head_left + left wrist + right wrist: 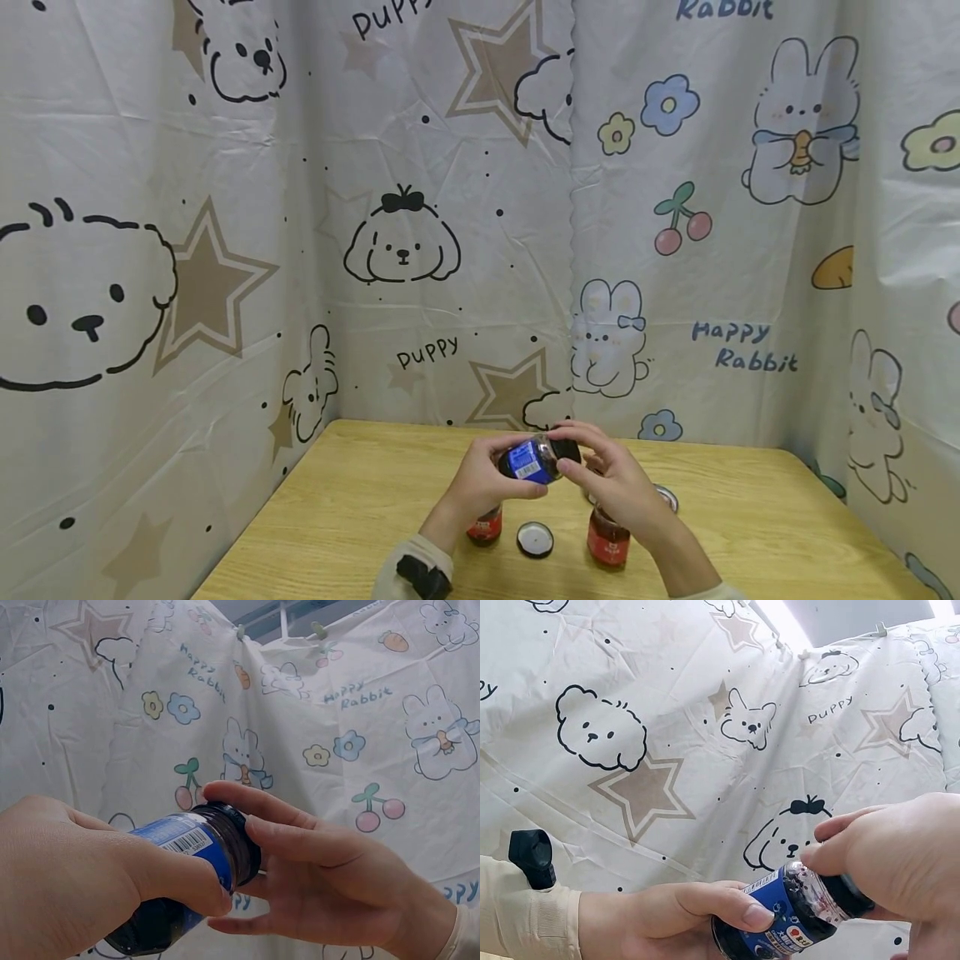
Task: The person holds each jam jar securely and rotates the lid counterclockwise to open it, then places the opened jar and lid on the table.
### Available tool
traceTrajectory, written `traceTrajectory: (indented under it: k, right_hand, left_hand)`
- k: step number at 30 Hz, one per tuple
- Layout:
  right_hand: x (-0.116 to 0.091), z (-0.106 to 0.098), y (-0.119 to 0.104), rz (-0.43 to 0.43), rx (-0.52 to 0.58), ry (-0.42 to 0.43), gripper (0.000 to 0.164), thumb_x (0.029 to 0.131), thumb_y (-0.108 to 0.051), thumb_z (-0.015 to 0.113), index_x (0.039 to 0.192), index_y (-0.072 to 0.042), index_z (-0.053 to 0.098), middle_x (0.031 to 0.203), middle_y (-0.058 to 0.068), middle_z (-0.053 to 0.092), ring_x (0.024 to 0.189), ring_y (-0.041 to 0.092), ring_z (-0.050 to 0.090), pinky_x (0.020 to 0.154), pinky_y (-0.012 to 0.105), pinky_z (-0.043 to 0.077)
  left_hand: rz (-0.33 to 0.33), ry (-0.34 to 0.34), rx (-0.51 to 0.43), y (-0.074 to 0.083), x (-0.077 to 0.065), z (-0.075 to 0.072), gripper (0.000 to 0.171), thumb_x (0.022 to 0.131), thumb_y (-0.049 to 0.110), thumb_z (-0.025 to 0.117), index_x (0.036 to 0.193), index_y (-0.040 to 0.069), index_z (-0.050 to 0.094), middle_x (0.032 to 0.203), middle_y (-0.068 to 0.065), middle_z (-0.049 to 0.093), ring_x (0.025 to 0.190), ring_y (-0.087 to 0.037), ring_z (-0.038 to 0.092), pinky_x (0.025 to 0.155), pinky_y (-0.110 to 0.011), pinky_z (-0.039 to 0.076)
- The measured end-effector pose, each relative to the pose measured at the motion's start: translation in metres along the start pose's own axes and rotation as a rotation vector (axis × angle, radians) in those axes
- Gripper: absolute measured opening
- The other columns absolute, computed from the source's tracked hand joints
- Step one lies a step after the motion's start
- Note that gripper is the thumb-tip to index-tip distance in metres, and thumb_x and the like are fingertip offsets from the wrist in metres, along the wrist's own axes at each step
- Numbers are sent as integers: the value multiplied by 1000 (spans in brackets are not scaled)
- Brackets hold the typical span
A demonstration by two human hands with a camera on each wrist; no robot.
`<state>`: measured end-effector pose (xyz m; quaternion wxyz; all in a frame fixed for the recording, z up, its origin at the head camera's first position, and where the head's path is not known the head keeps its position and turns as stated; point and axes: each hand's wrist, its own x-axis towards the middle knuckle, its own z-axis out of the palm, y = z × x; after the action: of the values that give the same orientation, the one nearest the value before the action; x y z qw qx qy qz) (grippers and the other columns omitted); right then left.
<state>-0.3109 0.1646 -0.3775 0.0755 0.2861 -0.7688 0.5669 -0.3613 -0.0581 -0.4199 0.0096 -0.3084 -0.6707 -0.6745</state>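
A glass jar [527, 461] with a blue label and dark contents is held tilted above the table in the head view. My left hand [483, 479] grips its body, the thumb lying along the label in the right wrist view. At the jar's mouth end is a black lid [846, 895]. The fingers and thumb of my right hand [618, 483] hold this lid from the side. In the left wrist view the lid sits against the jar's neck; whether it is loose cannot be seen.
Below the hands, a red-labelled jar [485, 528] and another red-labelled jar [608, 543] stand on the wooden table [337, 517]. Between them a round lid [535, 540] lies with its pale inside up. Another lid [667, 497] shows partly behind the right hand. Printed curtains [450, 317] enclose the table.
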Motion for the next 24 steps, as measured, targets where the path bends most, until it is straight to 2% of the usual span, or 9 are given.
traceTrajectory:
  k: [2,5,18,24]
  right_hand:
    - [0,0,1,-9,-29,4,31,102,-18,68,133,-14,68,153,12,48,149,43,27,108,77,23]
    - [0,-1,3,-33,-39,-4,31,102,-18,67,133,-15,67,156,12,46,150,44,24,108,78,22]
    - [0,-2,5,-110,-27,-30,28,103,-11,64,131,-14,66,156,11,45,149,45,25,111,71,26]
    - [0,-2,6,-146,5,-68,27,103,-2,61,127,-11,64,157,11,41,148,45,28,110,60,34]
  left_hand:
    - [1,0,-1,0,0,0,59,75,-2,89,131,7,71,123,-9,68,103,-26,67,83,-36,60]
    - [2,1,-9,0,0,-1,58,75,-2,88,130,8,71,123,-10,68,103,-26,67,84,-36,59]
    - [-13,16,3,-1,-1,-2,58,75,0,89,130,11,72,122,-10,68,102,-27,67,83,-37,60]
    - [-21,14,12,0,-1,-3,59,75,1,90,131,12,71,122,-9,68,103,-26,67,83,-37,60]
